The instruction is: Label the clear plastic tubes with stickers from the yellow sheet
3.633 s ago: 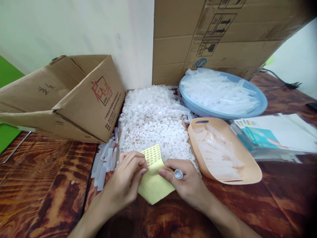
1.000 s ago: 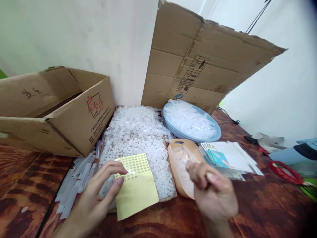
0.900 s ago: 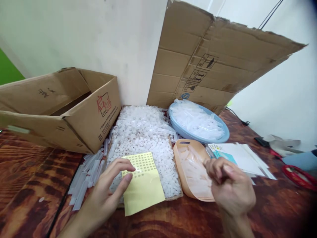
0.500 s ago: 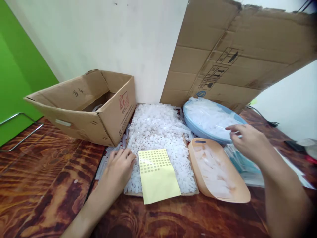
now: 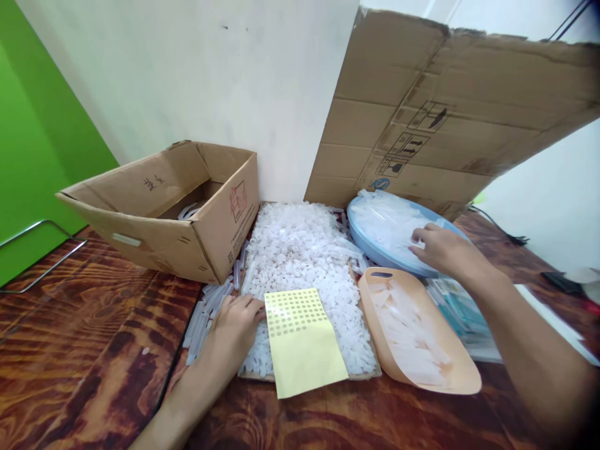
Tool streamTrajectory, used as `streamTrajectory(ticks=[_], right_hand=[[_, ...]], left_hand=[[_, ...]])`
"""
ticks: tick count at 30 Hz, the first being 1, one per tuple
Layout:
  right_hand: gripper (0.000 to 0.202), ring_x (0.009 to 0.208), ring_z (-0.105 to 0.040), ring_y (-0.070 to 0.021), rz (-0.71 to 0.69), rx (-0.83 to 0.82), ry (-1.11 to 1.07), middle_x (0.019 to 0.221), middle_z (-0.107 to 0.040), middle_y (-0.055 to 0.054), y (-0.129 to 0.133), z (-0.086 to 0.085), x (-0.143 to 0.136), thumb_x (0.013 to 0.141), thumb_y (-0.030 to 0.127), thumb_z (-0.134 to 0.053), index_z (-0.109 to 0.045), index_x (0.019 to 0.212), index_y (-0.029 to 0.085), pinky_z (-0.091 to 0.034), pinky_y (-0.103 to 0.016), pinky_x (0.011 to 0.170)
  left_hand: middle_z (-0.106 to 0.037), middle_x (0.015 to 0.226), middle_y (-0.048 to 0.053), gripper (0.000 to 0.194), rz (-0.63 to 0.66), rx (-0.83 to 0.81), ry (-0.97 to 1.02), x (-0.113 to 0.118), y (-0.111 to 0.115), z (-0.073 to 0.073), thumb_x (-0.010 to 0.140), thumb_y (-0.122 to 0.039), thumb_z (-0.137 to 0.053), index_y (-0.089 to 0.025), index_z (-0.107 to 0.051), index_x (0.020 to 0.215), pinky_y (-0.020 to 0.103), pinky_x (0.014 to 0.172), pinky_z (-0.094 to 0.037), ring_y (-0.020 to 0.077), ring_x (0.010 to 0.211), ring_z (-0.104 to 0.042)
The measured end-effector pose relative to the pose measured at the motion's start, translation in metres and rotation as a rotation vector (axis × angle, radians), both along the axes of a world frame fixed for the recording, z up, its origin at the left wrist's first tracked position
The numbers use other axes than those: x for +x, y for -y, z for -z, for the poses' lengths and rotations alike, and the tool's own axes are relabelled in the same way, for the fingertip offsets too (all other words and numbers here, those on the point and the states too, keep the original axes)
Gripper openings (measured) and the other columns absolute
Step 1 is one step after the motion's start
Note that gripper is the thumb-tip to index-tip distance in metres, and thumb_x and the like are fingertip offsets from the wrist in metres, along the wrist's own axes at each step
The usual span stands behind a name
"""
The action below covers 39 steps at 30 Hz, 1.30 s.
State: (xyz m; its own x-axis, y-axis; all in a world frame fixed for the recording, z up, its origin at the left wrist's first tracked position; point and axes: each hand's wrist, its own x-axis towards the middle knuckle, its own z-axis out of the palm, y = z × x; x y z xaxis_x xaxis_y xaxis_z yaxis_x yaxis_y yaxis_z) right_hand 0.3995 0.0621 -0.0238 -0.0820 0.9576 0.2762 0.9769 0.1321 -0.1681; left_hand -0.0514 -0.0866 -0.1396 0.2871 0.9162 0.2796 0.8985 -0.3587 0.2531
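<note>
White plastic pieces [image 5: 300,250] cover a flat board in the middle, and a yellow sheet [image 5: 307,356] with rows of small round dots lies over its front part. My left hand [image 5: 239,325] rests at the left edge of the pieces, fingers curled, its fingertips near the sheet's corner. My right hand [image 5: 438,250] is over the right part of a blue round basin [image 5: 359,234] full of clear plastic tubes, its fingers pinched together; whatever they hold is too small to name. An orange tray [image 5: 462,369] with more tubes stands in front of the basin.
An open cardboard box [image 5: 229,212] stands at the back left. A large cardboard sheet [image 5: 403,112] leans behind the basin. Teal packets [image 5: 462,312] lie right of the tray. Loose tubes [image 5: 204,325] lie beside my left forearm, and a metal wire stand [image 5: 47,262] is farther left.
My right hand has moved left and slightly up over the basin, and its fingers have come together. My left hand has stayed almost in place beside the sheet.
</note>
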Motion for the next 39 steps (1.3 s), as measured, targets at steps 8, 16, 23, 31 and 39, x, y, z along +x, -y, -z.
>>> streamTrajectory(ticks=[8, 16, 23, 31, 39], right_hand=[[0.048, 0.07, -0.063, -0.0242, -0.123, 0.356, -0.452, 0.087, -0.067, -0.006, 0.142, 0.006, -0.092, 0.096, 0.038, -0.068, -0.058, 0.142, 0.027, -0.051, -0.038, 0.07], [0.051, 0.07, -0.069, -0.0208, -0.801, 0.243, -0.529, 0.085, -0.072, -0.009, 0.186, 0.079, -0.185, 0.097, 0.007, -0.045, -0.051, 0.148, 0.012, -0.055, -0.031, 0.061], [0.031, 0.066, -0.07, -0.0173, -0.639, 0.121, -0.732, 0.083, -0.073, -0.003, 0.203, 0.099, -0.203, 0.098, 0.016, -0.052, -0.06, 0.128, 0.022, -0.055, -0.026, 0.064], [0.021, 0.067, -0.072, -0.0181, -0.474, -0.008, -0.767, 0.082, -0.075, -0.003, 0.22, 0.113, -0.198, 0.097, 0.042, -0.068, -0.066, 0.11, 0.025, -0.055, -0.022, 0.059], [0.017, 0.043, -0.054, -0.0129, -0.597, 0.356, -0.758, 0.061, -0.06, 0.003, 0.206, 0.112, -0.213, 0.11, 0.032, -0.043, -0.055, 0.103, 0.021, -0.041, -0.026, 0.045]], left_hand=[[-0.069, 0.099, 0.006, 0.014, 0.061, 0.121, 0.396, -0.006, 0.002, -0.021, 0.105, -0.018, -0.056, -0.019, -0.069, 0.101, 0.03, 0.081, -0.051, 0.0191, 0.088, -0.068], [-0.074, 0.092, 0.002, 0.008, 0.197, -0.2, 0.959, 0.016, 0.015, -0.045, 0.091, -0.022, -0.079, -0.029, -0.083, 0.092, 0.021, 0.076, -0.058, 0.0163, 0.088, -0.073], [-0.081, 0.075, -0.001, 0.01, 0.278, -0.381, 1.176, 0.032, 0.026, -0.043, 0.076, -0.024, -0.093, -0.028, -0.083, 0.076, 0.02, 0.067, -0.062, 0.0153, 0.07, -0.077], [-0.078, 0.081, 0.0, 0.022, 0.363, -0.374, 1.006, 0.029, 0.022, -0.054, 0.076, -0.027, -0.093, -0.021, -0.075, 0.065, 0.02, 0.066, -0.056, 0.0143, 0.071, -0.075], [-0.068, 0.071, 0.001, 0.036, 0.29, -0.431, 1.019, 0.036, 0.031, -0.041, 0.081, -0.031, -0.089, -0.018, -0.065, 0.059, 0.023, 0.061, -0.049, 0.0131, 0.064, -0.065]])
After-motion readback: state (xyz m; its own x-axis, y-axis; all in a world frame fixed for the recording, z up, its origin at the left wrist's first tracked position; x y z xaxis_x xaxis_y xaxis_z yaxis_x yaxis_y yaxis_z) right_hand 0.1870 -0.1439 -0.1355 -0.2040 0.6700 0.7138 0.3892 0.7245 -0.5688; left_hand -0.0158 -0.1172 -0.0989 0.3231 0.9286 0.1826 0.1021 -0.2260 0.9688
